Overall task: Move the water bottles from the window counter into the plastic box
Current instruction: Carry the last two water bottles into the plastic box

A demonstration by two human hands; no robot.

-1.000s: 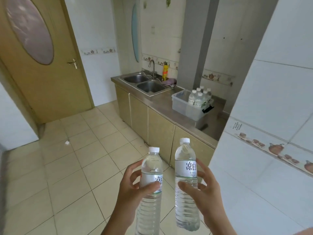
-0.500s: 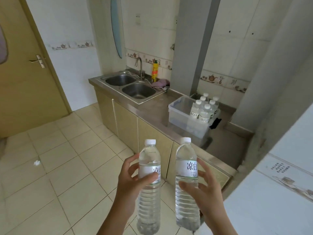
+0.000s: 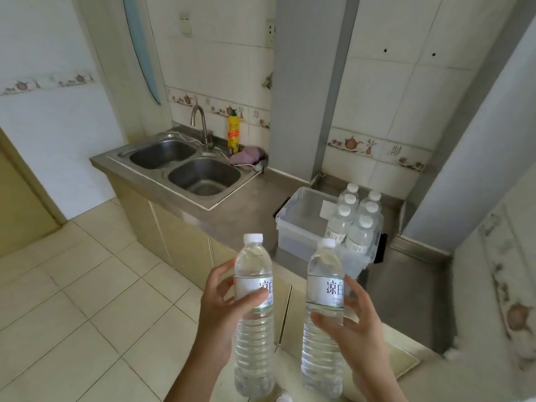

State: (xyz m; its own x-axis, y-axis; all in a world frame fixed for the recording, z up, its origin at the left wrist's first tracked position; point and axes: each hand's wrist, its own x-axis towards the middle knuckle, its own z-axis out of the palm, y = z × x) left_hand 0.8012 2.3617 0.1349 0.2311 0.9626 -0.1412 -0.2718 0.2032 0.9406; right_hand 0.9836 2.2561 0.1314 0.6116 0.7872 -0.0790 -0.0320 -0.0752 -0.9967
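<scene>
The left hand [image 3: 223,309] is wrapped around one water bottle [image 3: 254,314], thumb across the front just under the white label and the fingers curled behind it, so the bottle stands upright in the grip with its white cap on top. The right hand [image 3: 356,329] holds a second bottle [image 3: 324,317] the same way, thumb pressed on the clear ribbed part below the label and fingers round the far side; this one is upright too. The two bottles sit side by side, near each other but not touching, low in the middle of the view and in front of the cabinet doors [image 3: 179,242]. Beyond them, on the steel worktop [image 3: 246,204], stands the clear plastic box [image 3: 293,224], its open top facing up. Six more bottles [image 3: 353,219] with white caps are packed upright in two rows at the right end of the box (the left end shows only its bare floor). The box lies just past the right hand's bottle, a little higher in the view. Further left on the worktop is a double sink [image 3: 185,166] with a tap [image 3: 200,123], a yellow bottle [image 3: 233,132] against the tiled wall, and a pinkish cloth [image 3: 249,155] beside it.
</scene>
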